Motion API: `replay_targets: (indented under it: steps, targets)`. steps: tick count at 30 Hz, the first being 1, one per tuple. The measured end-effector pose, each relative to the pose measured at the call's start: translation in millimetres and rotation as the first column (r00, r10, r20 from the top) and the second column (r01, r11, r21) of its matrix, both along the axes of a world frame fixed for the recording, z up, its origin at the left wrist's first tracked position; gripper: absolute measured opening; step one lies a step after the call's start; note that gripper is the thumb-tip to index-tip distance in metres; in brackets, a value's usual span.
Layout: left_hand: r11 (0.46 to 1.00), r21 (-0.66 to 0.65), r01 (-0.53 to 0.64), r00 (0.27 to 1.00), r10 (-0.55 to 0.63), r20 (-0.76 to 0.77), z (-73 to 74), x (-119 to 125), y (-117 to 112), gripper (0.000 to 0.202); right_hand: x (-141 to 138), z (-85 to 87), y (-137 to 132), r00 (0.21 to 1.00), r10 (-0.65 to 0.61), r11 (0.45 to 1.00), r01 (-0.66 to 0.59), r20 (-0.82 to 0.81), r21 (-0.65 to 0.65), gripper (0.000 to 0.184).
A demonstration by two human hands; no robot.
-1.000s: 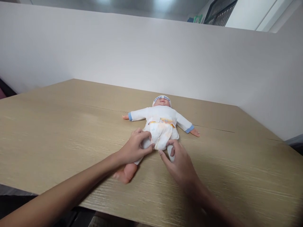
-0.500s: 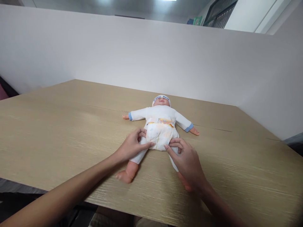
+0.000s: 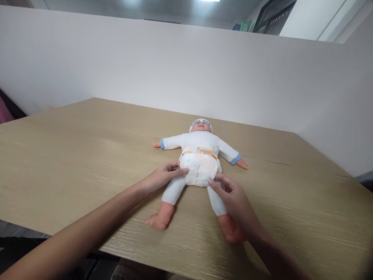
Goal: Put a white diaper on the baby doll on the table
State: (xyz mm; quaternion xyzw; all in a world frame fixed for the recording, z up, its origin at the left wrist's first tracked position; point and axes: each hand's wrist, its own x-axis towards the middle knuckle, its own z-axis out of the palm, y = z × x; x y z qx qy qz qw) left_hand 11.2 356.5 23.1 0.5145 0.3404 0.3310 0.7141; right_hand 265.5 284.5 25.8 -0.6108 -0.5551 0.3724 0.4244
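Note:
A baby doll in a white suit with blue cuffs and a lettered white cap lies on its back, feet toward me. Around its hips is a white diaper with an orange printed waistband. My left hand pinches the diaper's left leg edge, thumb on top and fingers partly hidden beneath the side. At the opposite leg edge, my right hand grips the diaper between thumb and fingers. Both of the doll's legs stretch out below the diaper, and my right hand partly covers the one on the right.
The doll rests on a wide wood-grain table, crossed by a thin seam. A white partition wall rises behind the table's far edge. Something dark and pink stands past the left edge.
My left hand has shifted slightly up along the diaper's leg edge. The diaper's front looks flatter and wider, and its right side is pulled outward. The view has moved slightly.

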Motion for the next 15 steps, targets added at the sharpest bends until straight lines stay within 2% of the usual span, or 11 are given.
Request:
replay_targets:
  steps: [3, 5, 7, 9, 10, 12, 14, 15]
  targets:
    - [0.999, 0.043, -0.002, 0.999, 0.004, -0.035, 4.9, -7, -4, 0.045, -1, 4.1, -17, 0.986, -0.082, 0.996, 0.078, 0.146, 0.034, 0.052]
    - [0.996, 0.091, -0.020, 0.997, 0.027, -0.070, 9.5, -16, -9, 0.049, 2, 7.0, -33, 0.971, -0.080, 0.994, 0.060, 0.224, 0.096, 0.054]
    - [0.984, 0.177, -0.037, 0.989, 0.062, -0.134, 12.5, -28, -11, 0.050, 10, 9.7, -47, 0.962, -0.062, 0.993, 0.032, 0.267, 0.117, 0.055]
    - [0.944, 0.326, -0.044, 0.963, 0.127, -0.238, 13.1, -39, -6, 0.045, 23, 12.2, -53, 0.952, -0.087, 0.992, 0.056, 0.295, 0.112, 0.056]
    - [0.904, 0.425, -0.044, 0.938, 0.184, -0.294, 12.5, -44, -1, 0.043, 32, 13.3, -50, 0.945, -0.110, 0.990, 0.075, 0.309, 0.123, 0.055]
    - [0.773, 0.634, -0.025, 0.858, 0.342, -0.383, 10.4, -49, 19, 0.040, 51, 14.1, -33, 0.921, -0.166, 0.973, 0.095, 0.352, 0.210, 0.050]
    - [0.614, 0.787, 0.055, 0.743, 0.502, -0.444, 8.2, -48, 48, 0.045, 68, 12.3, 1, 0.869, -0.226, 0.937, 0.070, 0.440, 0.343, 0.044]
    - [0.562, 0.819, 0.116, 0.671, 0.564, -0.482, 7.4, -44, 64, 0.049, 75, 10.4, 22, 0.821, -0.262, 0.912, 0.039, 0.506, 0.409, 0.041]
